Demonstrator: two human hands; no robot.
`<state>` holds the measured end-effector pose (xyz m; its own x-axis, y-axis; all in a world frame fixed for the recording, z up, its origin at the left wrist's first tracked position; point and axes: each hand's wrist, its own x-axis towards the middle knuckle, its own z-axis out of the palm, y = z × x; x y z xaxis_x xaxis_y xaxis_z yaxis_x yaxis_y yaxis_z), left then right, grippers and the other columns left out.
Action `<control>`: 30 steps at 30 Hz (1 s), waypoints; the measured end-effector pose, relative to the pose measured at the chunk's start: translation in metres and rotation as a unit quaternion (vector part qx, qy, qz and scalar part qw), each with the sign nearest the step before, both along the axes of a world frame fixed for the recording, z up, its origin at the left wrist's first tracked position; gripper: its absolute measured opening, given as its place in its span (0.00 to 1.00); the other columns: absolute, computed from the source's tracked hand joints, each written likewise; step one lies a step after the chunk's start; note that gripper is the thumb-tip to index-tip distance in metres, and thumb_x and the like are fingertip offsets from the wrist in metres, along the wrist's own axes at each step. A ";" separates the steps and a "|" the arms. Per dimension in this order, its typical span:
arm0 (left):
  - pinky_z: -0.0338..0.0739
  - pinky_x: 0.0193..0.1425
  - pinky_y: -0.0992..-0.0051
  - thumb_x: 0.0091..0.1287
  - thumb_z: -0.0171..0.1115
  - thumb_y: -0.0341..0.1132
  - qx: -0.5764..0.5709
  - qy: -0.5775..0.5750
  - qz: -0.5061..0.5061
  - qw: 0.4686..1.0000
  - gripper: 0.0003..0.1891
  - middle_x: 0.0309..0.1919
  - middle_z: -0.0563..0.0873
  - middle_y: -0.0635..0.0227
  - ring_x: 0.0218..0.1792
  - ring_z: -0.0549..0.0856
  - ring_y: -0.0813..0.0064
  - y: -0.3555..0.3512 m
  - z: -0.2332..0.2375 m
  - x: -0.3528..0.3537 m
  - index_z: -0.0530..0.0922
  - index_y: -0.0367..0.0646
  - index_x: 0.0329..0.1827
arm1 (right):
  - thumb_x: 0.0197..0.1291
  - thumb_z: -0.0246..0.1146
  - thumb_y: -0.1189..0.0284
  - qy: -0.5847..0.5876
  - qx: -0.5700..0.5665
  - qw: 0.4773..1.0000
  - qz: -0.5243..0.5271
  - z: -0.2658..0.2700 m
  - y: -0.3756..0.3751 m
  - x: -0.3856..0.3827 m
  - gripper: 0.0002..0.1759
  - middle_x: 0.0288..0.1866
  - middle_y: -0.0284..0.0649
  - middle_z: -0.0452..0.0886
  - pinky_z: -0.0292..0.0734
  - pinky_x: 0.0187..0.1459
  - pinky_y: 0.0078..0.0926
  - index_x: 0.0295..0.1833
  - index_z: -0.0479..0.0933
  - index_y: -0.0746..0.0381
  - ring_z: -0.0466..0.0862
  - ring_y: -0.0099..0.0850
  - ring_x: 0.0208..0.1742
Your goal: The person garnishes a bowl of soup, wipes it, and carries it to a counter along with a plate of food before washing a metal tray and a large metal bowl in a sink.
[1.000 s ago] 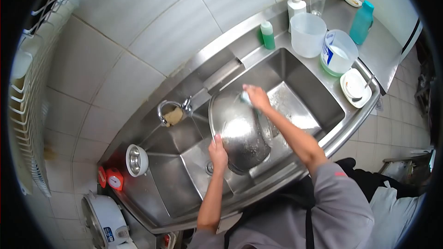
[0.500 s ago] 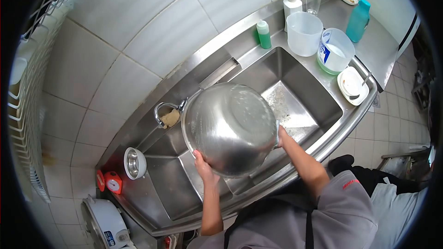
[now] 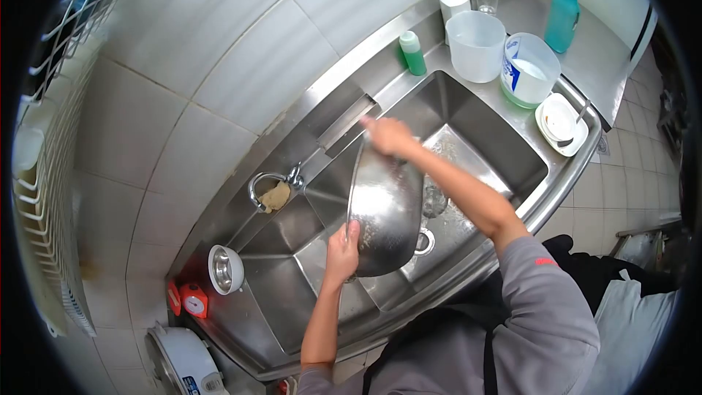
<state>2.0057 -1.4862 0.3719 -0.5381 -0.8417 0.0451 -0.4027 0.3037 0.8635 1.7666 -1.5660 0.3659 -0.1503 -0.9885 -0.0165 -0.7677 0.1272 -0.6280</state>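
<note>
Step in hand: washing the steel bowl [image 3: 387, 205], which stands on edge in the sink [image 3: 504, 153], open side toward the wall. Left hand [image 3: 341, 250] clamps the lower rim, fingers curled over it. Right hand [image 3: 387, 136] is at the upper rim, blurred; can't tell how open or whether it holds anything. Next move probably needs a firm left grip, since the bowl looks wet and is balanced on its rim

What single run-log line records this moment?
steel bowl: tilted on edge in sink | left hand: grips its lower rim | right hand: at its upper rim
</note>
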 end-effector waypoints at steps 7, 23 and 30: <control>0.64 0.29 0.77 0.70 0.43 0.43 0.082 0.054 0.126 0.987 0.19 0.22 0.72 0.73 0.24 0.67 0.82 -0.017 -0.045 0.008 0.74 0.34 0.36 | 0.59 0.52 0.56 0.122 -0.321 0.939 0.029 -0.014 0.062 0.090 0.23 0.62 0.52 0.63 0.70 0.51 0.40 0.51 0.72 0.63 0.71 0.48 0.56; 0.72 0.51 0.68 0.69 0.42 0.48 0.296 0.378 0.294 0.827 0.23 0.48 0.76 0.60 0.45 0.78 0.67 -0.002 -0.087 0.028 0.67 0.36 0.54 | 0.60 0.47 0.58 -0.152 -0.165 0.964 -0.145 -0.146 0.048 0.002 0.20 0.47 0.46 0.78 0.67 0.55 0.33 0.38 0.80 0.60 0.70 0.42 0.58; 0.73 0.48 0.70 0.69 0.42 0.49 0.237 0.350 0.267 0.866 0.24 0.44 0.78 0.61 0.42 0.79 0.70 -0.012 -0.085 0.021 0.69 0.33 0.50 | 0.63 0.45 0.64 -0.186 -0.212 0.942 -0.182 -0.108 0.103 0.084 0.19 0.50 0.48 0.75 0.68 0.54 0.34 0.43 0.77 0.65 0.73 0.44 0.53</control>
<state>2.0269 -1.4980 0.2872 -0.0477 -0.9752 -0.2160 0.2954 -0.2203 0.9296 1.8509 -1.4633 0.2574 -0.5422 -0.8019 0.2508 -0.4394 0.0162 -0.8982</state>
